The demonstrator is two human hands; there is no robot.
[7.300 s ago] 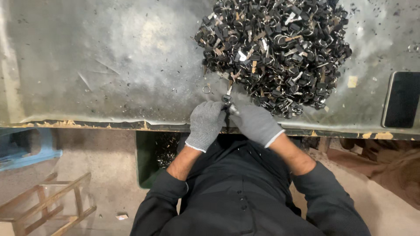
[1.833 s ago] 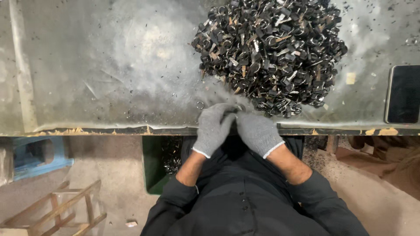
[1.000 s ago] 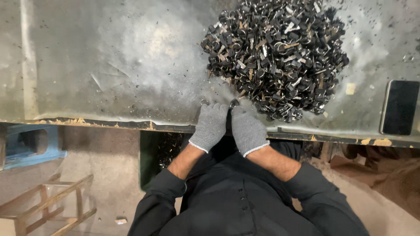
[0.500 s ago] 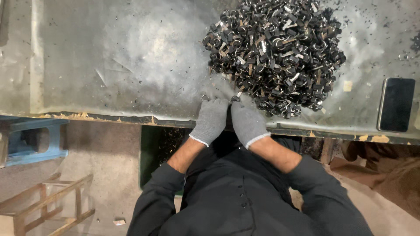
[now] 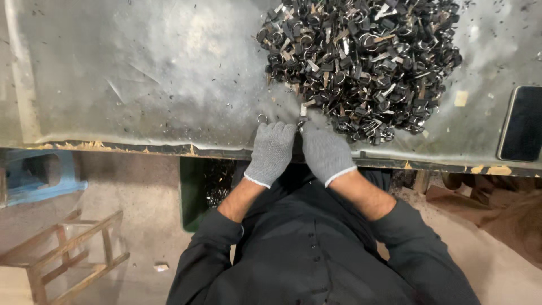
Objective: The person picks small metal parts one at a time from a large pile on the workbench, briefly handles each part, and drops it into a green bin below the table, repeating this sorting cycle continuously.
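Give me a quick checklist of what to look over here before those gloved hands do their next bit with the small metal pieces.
1. Gloves on both hands: ok; left hand and right hand wear grey knit gloves.
2. Piece held between the fingertips: cannot tell, too small and hidden.
3. Pile of metal pieces close to the hands: ok, just beyond the right hand.
4. Loose ring lies beside the left fingers: ok.
5. Phone lies apart from the pile: ok.
6. Green bin sits under the table edge: ok.
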